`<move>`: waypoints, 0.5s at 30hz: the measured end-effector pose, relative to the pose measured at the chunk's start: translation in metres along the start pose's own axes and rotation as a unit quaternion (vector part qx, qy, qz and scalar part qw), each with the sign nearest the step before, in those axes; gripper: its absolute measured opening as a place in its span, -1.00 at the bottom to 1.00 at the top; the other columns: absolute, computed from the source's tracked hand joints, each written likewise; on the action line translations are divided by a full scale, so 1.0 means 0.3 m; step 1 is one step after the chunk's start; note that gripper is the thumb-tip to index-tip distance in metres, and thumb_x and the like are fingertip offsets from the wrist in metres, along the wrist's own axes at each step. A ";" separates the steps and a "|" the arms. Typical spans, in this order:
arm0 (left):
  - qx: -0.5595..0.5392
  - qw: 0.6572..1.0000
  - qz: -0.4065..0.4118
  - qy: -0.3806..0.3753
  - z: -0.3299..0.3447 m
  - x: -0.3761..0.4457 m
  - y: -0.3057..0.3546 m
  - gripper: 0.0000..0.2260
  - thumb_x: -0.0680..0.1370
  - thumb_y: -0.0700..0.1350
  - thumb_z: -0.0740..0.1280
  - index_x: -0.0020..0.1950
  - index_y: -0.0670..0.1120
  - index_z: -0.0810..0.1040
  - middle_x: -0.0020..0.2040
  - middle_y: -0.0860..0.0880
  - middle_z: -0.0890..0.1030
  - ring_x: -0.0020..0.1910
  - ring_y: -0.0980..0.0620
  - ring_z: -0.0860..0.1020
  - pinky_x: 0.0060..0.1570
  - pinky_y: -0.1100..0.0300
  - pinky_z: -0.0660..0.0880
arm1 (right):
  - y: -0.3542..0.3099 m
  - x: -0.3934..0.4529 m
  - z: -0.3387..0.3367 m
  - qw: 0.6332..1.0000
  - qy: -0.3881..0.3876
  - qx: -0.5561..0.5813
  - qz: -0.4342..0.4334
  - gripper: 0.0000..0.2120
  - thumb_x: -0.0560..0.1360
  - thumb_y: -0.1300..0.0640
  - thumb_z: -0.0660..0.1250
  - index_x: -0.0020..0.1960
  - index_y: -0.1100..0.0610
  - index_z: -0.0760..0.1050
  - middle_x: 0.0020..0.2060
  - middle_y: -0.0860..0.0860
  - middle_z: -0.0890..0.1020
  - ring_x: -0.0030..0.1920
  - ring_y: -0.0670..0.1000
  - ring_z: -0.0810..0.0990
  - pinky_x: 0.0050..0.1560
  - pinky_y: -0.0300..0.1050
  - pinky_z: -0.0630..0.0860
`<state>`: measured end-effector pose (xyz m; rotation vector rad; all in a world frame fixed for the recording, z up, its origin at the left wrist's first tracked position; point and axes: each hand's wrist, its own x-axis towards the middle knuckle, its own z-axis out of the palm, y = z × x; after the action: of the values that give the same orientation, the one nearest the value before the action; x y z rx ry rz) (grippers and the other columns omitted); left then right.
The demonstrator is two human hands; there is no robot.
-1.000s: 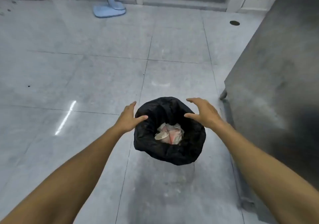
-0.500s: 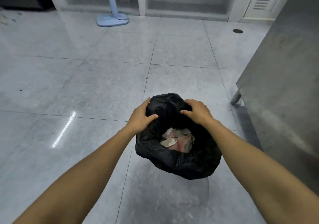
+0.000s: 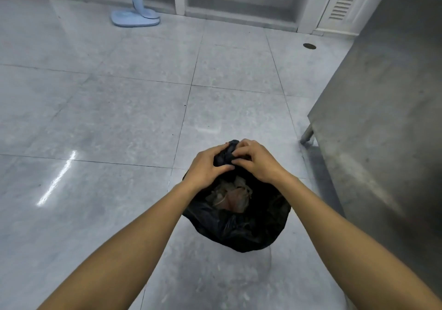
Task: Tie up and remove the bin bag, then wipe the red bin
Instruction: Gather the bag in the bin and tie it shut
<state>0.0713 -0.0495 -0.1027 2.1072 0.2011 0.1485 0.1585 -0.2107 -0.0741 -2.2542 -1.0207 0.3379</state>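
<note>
Fingers (image 3: 216, 159) of both hands bunch bin bag (image 3: 239, 228) top between them.

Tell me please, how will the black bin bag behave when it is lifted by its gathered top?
The black bin bag is thin, wrinkled film, so it will probably sag and swing. Only crumpled paper-like waste shows inside, so it is likely light. Both the left hand and right hand bunch it easily, suggesting floppy, perhaps slippery plastic.

We see a glossy grey tiled floor (image 3: 119, 108); a brushed stainless-steel cabinet (image 3: 382, 118) stands at its right edge, and a pale blue stand base (image 3: 134, 19) rests at its far end.
</note>
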 end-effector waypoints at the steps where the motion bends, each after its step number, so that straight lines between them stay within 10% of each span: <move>1: -0.002 1.000 -0.002 0.010 0.010 0.004 0.001 -0.49 0.42 -0.04 0.50 0.36 0.04 0.50 0.25 0.05 0.60 0.23 0.08 0.55 0.26 0.06 0.47 | 0.005 -0.008 -0.009 1.000 -0.005 0.008 -0.002 -0.85 0.51 0.20 0.41 0.07 0.16 0.66 -0.03 -0.04 0.54 0.01 0.00 0.54 0.09 -0.19 0.43; 7: -0.047 0.997 -0.030 0.055 0.047 0.006 -0.008 -0.76 0.44 -0.09 0.48 0.11 0.02 0.68 0.02 0.09 0.69 0.05 0.09 0.63 0.12 0.12 0.55 | 0.088 -0.089 -0.100 0.993 0.072 0.083 0.049 -0.81 0.43 0.07 0.47 0.04 -0.09 0.65 -0.14 -0.16 0.68 -0.16 -0.10 0.63 -0.02 -0.16 0.56; 12: -0.139 0.985 -0.065 0.084 0.070 -0.005 -0.031 -0.81 0.48 -0.14 0.44 0.09 -0.03 0.68 -0.06 0.12 0.68 0.06 0.05 0.64 0.11 0.16 0.55 | 0.223 -0.204 -0.130 0.973 -0.074 -0.038 0.215 -0.34 0.26 -0.11 0.61 0.30 -0.12 0.45 0.11 -0.14 0.56 0.03 -0.03 0.59 0.07 -0.03 0.57; 15: -0.171 0.979 -0.078 0.079 0.088 -0.008 -0.030 -0.78 0.52 -0.14 0.40 0.16 -0.11 0.66 0.06 -0.04 0.69 0.11 -0.01 0.62 0.20 -0.02 0.53 | 0.244 -0.236 -0.105 0.972 -0.070 -0.056 0.217 -0.60 0.30 0.03 0.60 0.09 -0.07 0.56 0.03 -0.07 0.63 -0.07 0.02 0.63 0.02 0.03 0.61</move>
<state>0.0732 -0.0674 -0.1239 1.7301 0.4059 0.2383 0.1685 -0.3140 -0.0988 -2.5797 -0.6145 0.6459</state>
